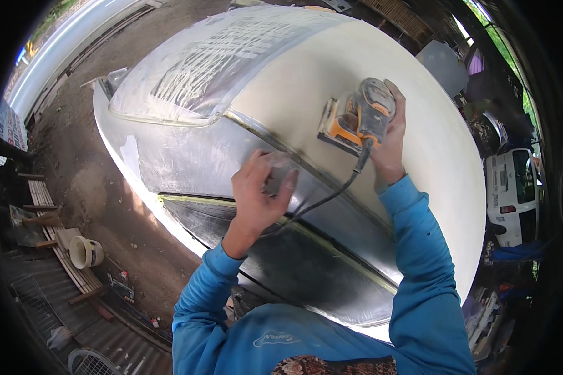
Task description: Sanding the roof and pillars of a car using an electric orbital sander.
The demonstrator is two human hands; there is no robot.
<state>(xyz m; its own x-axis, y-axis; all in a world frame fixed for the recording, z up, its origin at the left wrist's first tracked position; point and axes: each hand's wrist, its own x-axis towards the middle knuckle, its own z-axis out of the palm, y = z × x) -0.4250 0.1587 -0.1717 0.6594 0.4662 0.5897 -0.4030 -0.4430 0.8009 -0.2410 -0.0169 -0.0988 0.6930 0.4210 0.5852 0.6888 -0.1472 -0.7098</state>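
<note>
A sheet sander [367,114], dark grey and orange with a flat square pad, is in my right hand [394,137]. The fingers wrap its far side, and the pad is tilted toward the cream-coated panel [319,65] of a car body. From the sander a black cord [327,199] runs down past my left hand. My left hand [259,187] hovers over or rests on the grey, dusty panel [191,159]; contact is hard to tell. Its fingers are curved, with the thumb apart, and no held thing shows between them.
Pale scribbled streaks cover a window-like area [200,69] at the far left. Dark glass [281,250] edged with yellowish tape lies close to my body. A bucket [86,251] stands on the left beside wooden slats [50,215]. A white vehicle [512,197] is at the right.
</note>
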